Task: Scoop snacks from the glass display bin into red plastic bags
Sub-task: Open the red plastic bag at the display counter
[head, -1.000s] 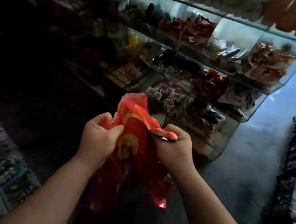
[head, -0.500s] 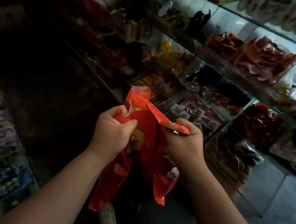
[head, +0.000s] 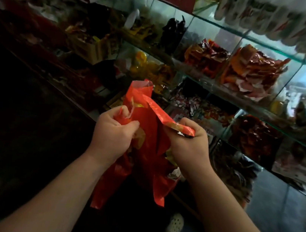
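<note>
Your left hand (head: 113,135) and right hand (head: 189,147) still clenched on the red bag (head: 149,135) at centre, glass bins (head: 200,29) now nearer at upper right, labels blurred.

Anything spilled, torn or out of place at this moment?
Nothing stands out. The left hand and right hand both grip the crumpled red bag, which shows no visible tear, and the snacks sit inside the glass bins.
</note>
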`<state>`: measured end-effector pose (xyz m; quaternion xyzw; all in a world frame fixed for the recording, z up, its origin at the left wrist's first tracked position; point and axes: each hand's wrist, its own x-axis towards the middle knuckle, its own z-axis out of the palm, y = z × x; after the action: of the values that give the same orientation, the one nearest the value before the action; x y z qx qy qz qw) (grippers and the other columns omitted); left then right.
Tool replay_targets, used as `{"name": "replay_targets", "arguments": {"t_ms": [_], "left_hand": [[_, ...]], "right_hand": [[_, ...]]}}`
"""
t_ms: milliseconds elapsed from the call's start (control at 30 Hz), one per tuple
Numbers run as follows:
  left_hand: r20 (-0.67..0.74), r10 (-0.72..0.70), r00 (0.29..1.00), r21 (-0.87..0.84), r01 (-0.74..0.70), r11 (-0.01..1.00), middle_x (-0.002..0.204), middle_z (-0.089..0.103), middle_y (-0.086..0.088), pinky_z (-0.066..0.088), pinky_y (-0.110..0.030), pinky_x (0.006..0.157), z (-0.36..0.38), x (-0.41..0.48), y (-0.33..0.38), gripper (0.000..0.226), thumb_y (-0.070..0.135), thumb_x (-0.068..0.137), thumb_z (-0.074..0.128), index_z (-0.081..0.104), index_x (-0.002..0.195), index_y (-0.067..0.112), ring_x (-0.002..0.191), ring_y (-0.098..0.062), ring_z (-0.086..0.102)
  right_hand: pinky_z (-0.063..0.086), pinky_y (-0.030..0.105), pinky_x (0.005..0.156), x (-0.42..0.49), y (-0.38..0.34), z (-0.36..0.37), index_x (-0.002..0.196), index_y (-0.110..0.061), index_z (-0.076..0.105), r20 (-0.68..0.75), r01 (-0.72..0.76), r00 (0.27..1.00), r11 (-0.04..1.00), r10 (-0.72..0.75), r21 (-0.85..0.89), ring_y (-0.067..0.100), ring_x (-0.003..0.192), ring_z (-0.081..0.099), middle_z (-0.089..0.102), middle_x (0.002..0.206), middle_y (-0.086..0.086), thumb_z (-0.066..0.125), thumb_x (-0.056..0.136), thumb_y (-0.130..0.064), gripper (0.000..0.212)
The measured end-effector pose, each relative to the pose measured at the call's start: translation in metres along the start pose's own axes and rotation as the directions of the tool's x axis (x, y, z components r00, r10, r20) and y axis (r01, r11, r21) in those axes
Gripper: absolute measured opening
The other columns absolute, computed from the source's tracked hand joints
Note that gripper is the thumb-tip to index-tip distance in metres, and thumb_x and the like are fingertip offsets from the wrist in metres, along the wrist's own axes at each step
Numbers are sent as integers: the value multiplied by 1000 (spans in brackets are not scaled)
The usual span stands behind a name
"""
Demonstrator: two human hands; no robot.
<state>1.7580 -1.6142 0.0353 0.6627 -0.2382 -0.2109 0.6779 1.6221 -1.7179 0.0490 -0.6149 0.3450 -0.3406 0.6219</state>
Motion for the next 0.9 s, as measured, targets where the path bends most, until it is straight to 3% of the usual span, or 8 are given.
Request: {"name": "replay_targets", "arguments": {"t_ms": [67,233,300,567,767,900], "left_hand": [[-4,-14,1000,-9,14,1000,68,46,-4,43,-40,61,24,20,-3,38,12,77,70,40,58,24,63,-23,46],[-50,-71,996,-12,70,997,76,50,-7,45,-43,73,85,62,-7,36,10,75,69,40,58,24,76,-25,51],[-63,-72,995,-16,71,997,75,49,-7,43,-42,71,107,74,-6,37,9,75,69,40,58,25,74,-25,50],[-47,-21,999,133,27,991,57,42,4,36,-31,54,163,115,-18,36,14,73,69,39,56,24,55,-16,43],[126,-111,986,154,91,984,56,43,5,41,-34,54,168,159,-59,35,16,72,71,40,57,23,54,-16,45],[377,-197,905,154,149,977,58,47,-3,39,-33,57,153,190,-110,31,18,68,73,44,61,8,57,-17,45]], "right_hand": [[28,21,39,24,4,-15,59,-2,40,12,-10,1000,1000,10,23,6,42,34,39,46,-8,75,90,-8,47],[32,16,42,90,12,-58,46,-25,47,111,-48,993,998,42,49,-3,40,37,43,42,-18,74,90,-6,56],[35,14,43,110,11,-70,44,-27,53,155,-32,988,998,22,60,-5,40,42,48,43,-19,73,91,-6,55],[31,23,44,154,25,-96,52,-16,42,110,-51,993,996,43,78,9,49,37,42,51,-6,73,91,-8,51],[34,23,44,195,45,-98,55,-20,57,6,-255,967,964,255,70,16,46,42,47,48,-4,77,89,-14,40],[34,18,40,207,70,-79,50,-14,56,-94,-281,954,958,285,56,7,41,40,45,46,-9,78,86,-11,42]]}}
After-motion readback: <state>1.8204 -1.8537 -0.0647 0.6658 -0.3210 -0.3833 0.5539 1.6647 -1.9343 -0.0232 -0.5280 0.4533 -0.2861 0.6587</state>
